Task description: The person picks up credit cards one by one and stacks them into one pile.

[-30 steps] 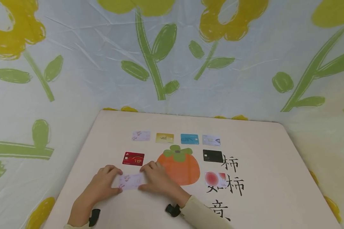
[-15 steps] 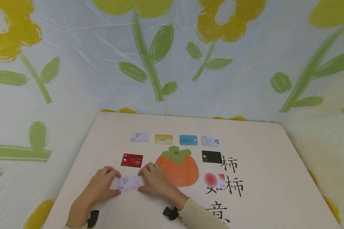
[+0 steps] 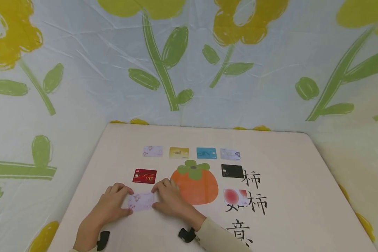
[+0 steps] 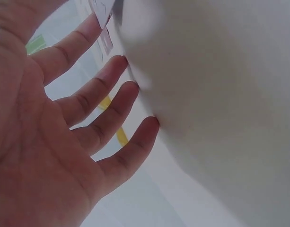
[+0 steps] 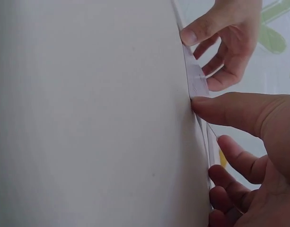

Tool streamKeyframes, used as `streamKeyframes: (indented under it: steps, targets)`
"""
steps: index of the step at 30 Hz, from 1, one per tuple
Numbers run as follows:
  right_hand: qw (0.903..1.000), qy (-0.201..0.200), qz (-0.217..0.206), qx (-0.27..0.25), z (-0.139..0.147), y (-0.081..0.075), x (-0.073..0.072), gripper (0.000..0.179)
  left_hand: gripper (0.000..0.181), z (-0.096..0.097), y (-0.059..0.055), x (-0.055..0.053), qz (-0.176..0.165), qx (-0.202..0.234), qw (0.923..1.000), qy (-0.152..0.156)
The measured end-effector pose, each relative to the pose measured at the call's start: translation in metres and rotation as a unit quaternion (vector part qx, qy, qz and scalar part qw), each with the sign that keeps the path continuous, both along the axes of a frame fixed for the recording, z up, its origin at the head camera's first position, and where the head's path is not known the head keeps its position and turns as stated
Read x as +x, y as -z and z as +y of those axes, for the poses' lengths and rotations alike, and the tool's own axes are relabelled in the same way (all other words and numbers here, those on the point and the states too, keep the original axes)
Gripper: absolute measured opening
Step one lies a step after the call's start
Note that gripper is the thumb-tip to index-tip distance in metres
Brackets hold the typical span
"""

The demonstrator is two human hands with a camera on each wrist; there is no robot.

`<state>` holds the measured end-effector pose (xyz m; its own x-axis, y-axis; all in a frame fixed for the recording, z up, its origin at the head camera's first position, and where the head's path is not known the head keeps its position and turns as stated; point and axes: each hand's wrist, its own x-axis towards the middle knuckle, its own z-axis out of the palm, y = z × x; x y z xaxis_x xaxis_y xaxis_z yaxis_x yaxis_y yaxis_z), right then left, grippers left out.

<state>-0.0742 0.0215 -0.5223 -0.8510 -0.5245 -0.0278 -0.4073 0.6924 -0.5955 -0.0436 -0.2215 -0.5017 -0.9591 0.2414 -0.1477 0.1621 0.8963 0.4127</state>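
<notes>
A pale lilac card [image 3: 141, 202] with a faint floral print is held between both hands, low on the table's left half. My left hand [image 3: 111, 203] pinches its left end with thumb and index finger at the corners. At the opposite end, my right hand [image 3: 171, 199] does the same. In the left wrist view, a card corner [image 4: 103, 10] meets the index fingertip, while the other fingertips reach the tabletop. The right wrist view shows the card edge-on [image 5: 196, 78], close to the table surface. Just beyond it lies a red VIP card [image 3: 144, 176].
Along the back lie another lilac card [image 3: 152, 151], a gold card [image 3: 179, 153], a blue card [image 3: 206, 153] and a silvery card [image 3: 230, 154]. A black card [image 3: 232, 171] and a white card with red circles [image 3: 235, 197] lie right of the printed persimmon [image 3: 195, 185].
The head view has shifted slightly, moving the whole scene a little to the left in it. Both hands keep the same hold on the lilac card, at the same place on the table.
</notes>
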Motion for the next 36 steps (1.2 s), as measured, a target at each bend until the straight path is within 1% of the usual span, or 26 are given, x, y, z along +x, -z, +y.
streamKeyframes:
  steps: [2, 6, 10, 12, 13, 15, 19, 21, 24, 28, 31, 34, 36]
  targets:
    - [0.9999, 0.003, -0.008, -0.008, -0.001, 0.001, 0.000, 0.033, 0.052, 0.001, 0.000, 0.001, -0.004, 0.001, 1.0000, -0.001]
    - [0.9994, 0.007, -0.022, -0.027, -0.001, 0.001, 0.000, 0.026, 0.049, 0.002, 0.002, 0.000, -0.022, 0.030, 0.9993, -0.006]
    - [0.9993, 0.007, -0.016, -0.034, -0.001, 0.001, 0.000, 0.024, 0.045, 0.000, 0.008, -0.005, -0.058, 0.089, 0.9942, -0.015]
    - [0.9993, 0.003, -0.017, -0.034, 0.000, 0.001, -0.001, 0.025, 0.043, -0.002, 0.010, -0.006, -0.079, 0.116, 0.9900, -0.019]
    - [0.9993, 0.002, -0.017, -0.035, 0.000, 0.001, -0.001, 0.025, 0.042, -0.003, 0.012, -0.007, -0.084, 0.130, 0.9879, -0.016]
    - [0.9991, 0.000, -0.019, -0.038, 0.000, 0.001, -0.002, 0.024, 0.039, -0.007, 0.013, -0.009, -0.081, 0.149, 0.9855, -0.004]
    - [0.9988, 0.004, -0.019, -0.046, 0.001, 0.005, -0.004, 0.018, 0.036, -0.013, 0.016, -0.013, -0.051, 0.176, 0.9828, 0.020]
    - [0.9981, 0.010, -0.022, -0.056, 0.001, 0.008, -0.006, 0.013, 0.036, -0.015, 0.017, -0.015, -0.046, 0.190, 0.9805, 0.023]
    - [0.9960, 0.016, -0.028, -0.083, 0.003, 0.012, -0.009, 0.006, 0.033, -0.016, 0.017, -0.016, -0.046, 0.211, 0.9761, 0.020]
    - [0.9858, 0.013, -0.070, -0.152, 0.006, 0.009, -0.012, 0.004, 0.029, -0.013, 0.016, -0.018, -0.052, 0.237, 0.9701, 0.005]
    - [0.9737, 0.014, -0.111, -0.198, 0.011, 0.004, -0.012, 0.005, 0.029, -0.009, 0.015, -0.019, -0.060, 0.255, 0.9651, -0.006]
    - [0.9667, 0.027, -0.137, -0.215, 0.017, 0.003, -0.012, 0.004, 0.029, -0.003, 0.015, -0.021, -0.068, 0.273, 0.9593, -0.018]
    - [0.9620, 0.043, -0.155, -0.221, 0.022, 0.004, -0.014, 0.005, 0.030, 0.002, 0.016, -0.022, -0.067, 0.283, 0.9566, -0.017]
